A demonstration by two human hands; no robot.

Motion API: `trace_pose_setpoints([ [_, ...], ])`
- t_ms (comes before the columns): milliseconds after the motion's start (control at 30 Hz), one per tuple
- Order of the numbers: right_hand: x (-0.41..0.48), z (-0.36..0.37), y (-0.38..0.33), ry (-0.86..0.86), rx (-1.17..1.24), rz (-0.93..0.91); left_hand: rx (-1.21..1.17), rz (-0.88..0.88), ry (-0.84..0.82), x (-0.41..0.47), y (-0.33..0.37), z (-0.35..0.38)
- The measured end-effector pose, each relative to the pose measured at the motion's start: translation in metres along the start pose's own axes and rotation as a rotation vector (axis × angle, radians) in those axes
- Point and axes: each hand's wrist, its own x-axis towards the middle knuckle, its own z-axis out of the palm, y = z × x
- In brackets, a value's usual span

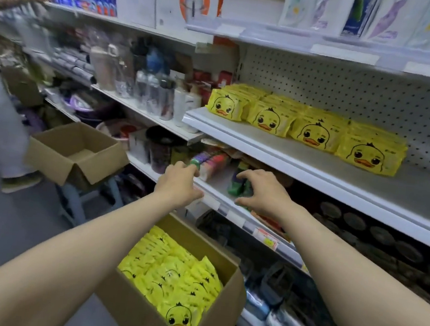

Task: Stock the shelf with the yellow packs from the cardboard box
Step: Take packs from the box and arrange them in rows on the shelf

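Yellow packs with a duck face [309, 125] stand in rows on the white shelf [289, 155] in front of the pegboard. Below, an open cardboard box [220, 321] holds several more yellow packs [171, 278]. My left hand [179, 183] and my right hand [264, 192] hover side by side in the air above the box, in front of the lower shelf edge. Both have loosely curled fingers and hold nothing.
A second, empty cardboard box [75, 152] sits on a grey stool [81, 201] at the left. A person stands at the far left. Bottles [146, 93] fill the shelf to the left of the packs. The lower shelves hold mixed goods.
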Motion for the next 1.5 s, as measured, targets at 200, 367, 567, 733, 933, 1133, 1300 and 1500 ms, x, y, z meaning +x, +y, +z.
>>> trace_pose_setpoints([
  [200, 0.074, 0.066, -0.036, -0.126, 0.019, 0.039, -0.045, -0.041, -0.103, 0.052, -0.092, 0.025],
  [367, 0.132, 0.149, -0.058, -0.293, 0.064, 0.119, -0.032, -0.074, -0.291, 0.104, -0.184, 0.065],
  [567, 0.156, 0.255, -0.069, -0.525, 0.163, 0.271, 0.002, -0.064, -0.585, 0.130, -0.270, 0.132],
  [733, 0.144, 0.333, -0.060, -0.698, 0.290, 0.427, 0.020, -0.109, -0.796, 0.126, -0.309, 0.203],
  [933, 0.117, 0.405, -0.045, -0.838, 0.482, 0.600, -0.001, -0.156, -0.937, 0.112, -0.336, 0.283],
  [1133, 0.117, 0.469, -0.060, -0.861, 0.642, 0.674, -0.034, -0.220, -0.957, 0.107, -0.363, 0.325],
  [1300, 0.112, 0.516, -0.082, -0.924, 0.740, 0.742, -0.115, -0.287, -0.942, 0.103, -0.382, 0.348],
  [1500, 0.106, 0.544, -0.093, -0.904, 0.602, 0.722, -0.143, -0.288, -0.979, 0.106, -0.390, 0.362],
])
